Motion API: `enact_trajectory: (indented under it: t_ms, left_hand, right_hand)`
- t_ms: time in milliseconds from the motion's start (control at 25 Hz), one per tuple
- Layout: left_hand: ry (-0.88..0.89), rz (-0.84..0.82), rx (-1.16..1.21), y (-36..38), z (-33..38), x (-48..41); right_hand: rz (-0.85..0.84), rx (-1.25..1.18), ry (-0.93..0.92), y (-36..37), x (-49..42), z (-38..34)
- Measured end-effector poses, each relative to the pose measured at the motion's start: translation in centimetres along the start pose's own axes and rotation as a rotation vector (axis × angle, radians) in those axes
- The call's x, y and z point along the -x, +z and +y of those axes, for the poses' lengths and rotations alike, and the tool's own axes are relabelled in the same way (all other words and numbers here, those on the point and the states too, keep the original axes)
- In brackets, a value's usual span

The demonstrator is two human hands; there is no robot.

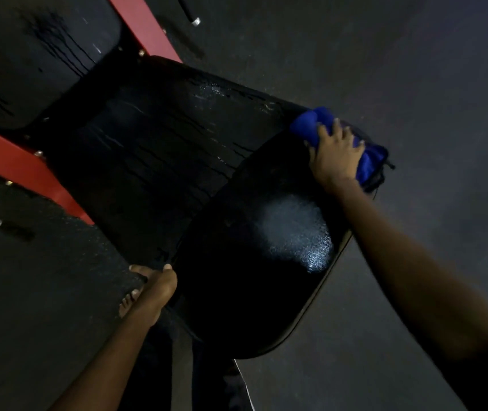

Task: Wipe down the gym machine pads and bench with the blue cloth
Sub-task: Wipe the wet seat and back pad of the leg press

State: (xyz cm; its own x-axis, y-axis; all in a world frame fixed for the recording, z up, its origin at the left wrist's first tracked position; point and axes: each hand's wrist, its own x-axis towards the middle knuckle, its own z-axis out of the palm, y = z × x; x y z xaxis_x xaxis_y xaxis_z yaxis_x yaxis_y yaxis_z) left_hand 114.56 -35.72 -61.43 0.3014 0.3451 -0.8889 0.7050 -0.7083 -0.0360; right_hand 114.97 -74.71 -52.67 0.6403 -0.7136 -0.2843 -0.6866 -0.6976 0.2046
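The dark speckled rubber floor (414, 69) fills most of the dim view, and on it stands a gym machine with a red steel frame (14, 164) running diagonally behind the upholstery. Of its 3 black vinyl pads in sight, the long backrest pad (153, 137) and the duller pad (29, 63) beyond it both carry dark drip streaks, so they look sprayed but, by my reading, not yet wiped dry. Nearest lies the rounded black seat pad (254, 262), glossy, with 1 pale wet patch catching the light. The right hand (337, 155) is pressed flat with fingers spread over the bunched blue cloth (311, 123), which sits on the far edge of that seat pad where it meets the backrest; the flat, spread palm probably serves to push the cloth broadly across the vinyl. The left hand (153, 292) curls around the near left rim of the seat pad, fingers underneath, likely bracing the pad and the body against the wiping pressure. Small bright bolts (38, 153) dot the frame.
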Motion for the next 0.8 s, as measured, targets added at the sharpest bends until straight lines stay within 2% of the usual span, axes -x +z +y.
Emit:
enact_trajectory:
  t_ms: [120,200,240,320,440,480,560,600,680,760,800]
  left_hand:
    - [0.040,0.082,-0.011,0.5,0.1,2.0]
    - [0.108,0.117,-0.065,0.7,-0.8,2.0]
    - [0.134,0.134,-0.084,0.6,-1.0,2.0]
    - [0.152,0.128,-0.100,0.3,-1.0,2.4]
    - [0.235,0.124,-0.100,-0.2,-1.2,3.0]
    - [0.332,0.163,-0.111,-0.4,-1.5,3.0]
    - [0.657,0.226,-0.182,-0.6,-3.0,3.0]
    - [0.817,0.202,-0.262,-0.6,-3.8,2.9]
    - [0.975,0.067,-0.422,-0.2,-5.1,3.3]
    - [0.978,0.018,-0.518,0.2,-5.6,3.2]
    - [0.965,0.026,-0.537,0.4,-5.7,3.1]
  right_hand:
    - [-0.094,0.022,-0.210,2.3,10.2,-3.4]
    - [-0.086,0.051,-0.373,3.2,15.3,-1.7]
    - [-0.062,0.052,-0.385,2.8,15.2,0.0]
    - [0.020,0.082,-0.282,1.7,11.5,3.0]
    - [0.043,0.044,-0.065,-0.1,5.4,5.1]
    - [0.040,0.003,-0.023,-0.3,4.6,4.7]
    - [0.025,-0.037,0.024,-0.2,5.9,2.5]
    - [-0.010,-0.020,0.006,0.2,7.6,1.0]
    - [-0.090,0.062,-0.137,1.6,12.8,-1.9]
    - [-0.132,0.134,-0.365,2.6,17.2,-2.5]
    - [-0.131,0.159,-0.472,2.3,16.7,-1.5]
